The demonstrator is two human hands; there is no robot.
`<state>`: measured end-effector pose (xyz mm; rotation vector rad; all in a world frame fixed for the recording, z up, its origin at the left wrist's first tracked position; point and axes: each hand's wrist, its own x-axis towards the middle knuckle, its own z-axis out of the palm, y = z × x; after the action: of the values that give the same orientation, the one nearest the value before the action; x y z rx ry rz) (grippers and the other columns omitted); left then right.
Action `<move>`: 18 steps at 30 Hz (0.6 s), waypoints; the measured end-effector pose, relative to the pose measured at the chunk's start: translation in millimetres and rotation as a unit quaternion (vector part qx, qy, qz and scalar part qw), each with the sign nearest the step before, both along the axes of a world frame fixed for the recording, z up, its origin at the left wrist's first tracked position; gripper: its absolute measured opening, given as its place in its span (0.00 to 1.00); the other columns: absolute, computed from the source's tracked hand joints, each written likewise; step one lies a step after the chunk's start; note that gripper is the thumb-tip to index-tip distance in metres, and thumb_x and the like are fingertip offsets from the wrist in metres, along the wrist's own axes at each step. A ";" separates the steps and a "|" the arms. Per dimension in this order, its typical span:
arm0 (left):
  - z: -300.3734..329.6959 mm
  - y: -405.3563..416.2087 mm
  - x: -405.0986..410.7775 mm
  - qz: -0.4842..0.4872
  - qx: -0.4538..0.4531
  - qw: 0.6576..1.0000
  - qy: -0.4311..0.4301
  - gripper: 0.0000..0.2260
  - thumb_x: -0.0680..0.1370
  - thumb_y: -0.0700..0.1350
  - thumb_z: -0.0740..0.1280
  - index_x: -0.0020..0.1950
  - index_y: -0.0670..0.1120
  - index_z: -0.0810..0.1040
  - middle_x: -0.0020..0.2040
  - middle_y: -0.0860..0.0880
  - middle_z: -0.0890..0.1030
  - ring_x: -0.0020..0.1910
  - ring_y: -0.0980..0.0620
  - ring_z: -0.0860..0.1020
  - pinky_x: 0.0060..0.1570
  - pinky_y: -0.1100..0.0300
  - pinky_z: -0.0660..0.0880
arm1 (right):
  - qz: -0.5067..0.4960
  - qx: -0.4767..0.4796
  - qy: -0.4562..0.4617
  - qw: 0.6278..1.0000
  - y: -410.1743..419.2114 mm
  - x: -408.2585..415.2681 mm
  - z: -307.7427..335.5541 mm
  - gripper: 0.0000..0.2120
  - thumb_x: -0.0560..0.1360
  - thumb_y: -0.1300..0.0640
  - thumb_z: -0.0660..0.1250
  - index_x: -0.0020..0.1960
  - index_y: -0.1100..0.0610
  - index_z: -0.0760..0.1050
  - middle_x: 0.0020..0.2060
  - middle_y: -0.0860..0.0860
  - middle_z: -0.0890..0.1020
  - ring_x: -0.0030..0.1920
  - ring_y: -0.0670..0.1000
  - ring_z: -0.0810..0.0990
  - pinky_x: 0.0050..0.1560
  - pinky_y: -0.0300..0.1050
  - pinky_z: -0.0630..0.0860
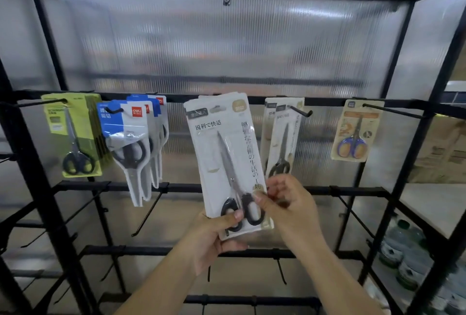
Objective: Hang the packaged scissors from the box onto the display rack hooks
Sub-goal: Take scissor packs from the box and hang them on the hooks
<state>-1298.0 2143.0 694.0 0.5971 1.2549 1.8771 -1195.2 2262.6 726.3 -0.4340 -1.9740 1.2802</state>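
Observation:
I hold a white pack of black-handled scissors [228, 158] upright in front of the black display rack [252, 100], its top near the top rail. My left hand [214, 236] grips the pack's bottom edge, thumb on the front. My right hand [287, 206] pinches its lower right corner. More white packs seem stacked behind it. Along the top rail hang yellow-green packs [73, 135], blue and white packs [133, 143], white packs [281, 135] and a beige pack with blue-handled scissors [354, 133]. The box is out of view.
Lower rails carry bare black hooks [146, 216] pointing toward me. A ribbed translucent panel [227, 42] backs the rack. Water bottles [403, 254] stand on a shelf at the lower right, past the rack's right post [393, 188].

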 end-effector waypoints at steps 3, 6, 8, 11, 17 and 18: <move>-5.3 -1.1 1.9 -0.033 0.013 0.999 -0.004 0.22 0.57 0.44 0.81 0.49 0.42 0.83 0.42 0.43 0.84 0.43 0.44 0.83 0.33 0.53 0.81 | -0.002 -0.035 0.024 0.999 8.5 4.7 -4.8 0.08 0.68 0.64 0.73 0.39 0.56 0.74 0.36 0.56 0.80 0.38 0.51 0.77 0.42 0.43 0.74; -7.2 0.8 2.9 -0.056 0.024 0.998 -0.013 0.26 0.61 0.43 0.78 0.58 0.39 0.79 0.48 0.39 0.83 0.48 0.40 0.82 0.36 0.51 0.81 | 0.027 -0.061 0.030 0.997 14.8 15.9 -11.2 0.07 0.72 0.64 0.70 0.39 0.58 0.72 0.36 0.59 0.79 0.38 0.51 0.76 0.41 0.37 0.74; -6.6 4.2 6.5 -0.071 0.032 0.997 -0.014 0.28 0.62 0.43 0.78 0.59 0.38 0.77 0.50 0.38 0.83 0.50 0.37 0.82 0.37 0.50 0.81 | 0.027 -0.068 0.044 0.996 17.4 22.5 -16.0 0.09 0.74 0.64 0.66 0.39 0.57 0.69 0.36 0.58 0.77 0.39 0.49 0.75 0.39 0.33 0.71; -6.3 11.1 13.2 -0.093 0.046 0.994 -0.020 0.30 0.56 0.47 0.82 0.56 0.40 0.81 0.49 0.38 0.82 0.48 0.37 0.82 0.36 0.49 0.81 | 0.014 -0.083 0.088 0.993 17.8 32.9 -19.3 0.07 0.76 0.62 0.63 0.41 0.56 0.67 0.38 0.55 0.80 0.42 0.48 0.77 0.42 0.36 0.74; -10.0 22.7 24.3 -0.091 0.021 0.996 0.009 0.18 0.64 0.44 0.74 0.52 0.42 0.82 0.47 0.39 0.84 0.40 0.42 0.83 0.30 0.55 0.80 | 0.007 -0.015 0.080 0.997 15.9 44.7 -22.4 0.19 0.68 0.61 0.72 0.55 0.49 0.71 0.46 0.38 0.82 0.46 0.40 0.81 0.44 0.33 0.76; -9.3 23.9 25.9 -0.092 0.022 0.995 0.012 0.20 0.62 0.45 0.76 0.53 0.42 0.82 0.47 0.39 0.84 0.39 0.42 0.83 0.29 0.56 0.80 | -0.009 -0.005 0.093 0.996 16.5 44.8 -22.7 0.19 0.69 0.67 0.71 0.54 0.49 0.72 0.44 0.36 0.82 0.45 0.37 0.80 0.42 0.29 0.74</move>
<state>-1272.1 2166.9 684.8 0.7345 1.1353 1.7521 -1150.5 2279.0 703.5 -0.3249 -1.8042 1.2727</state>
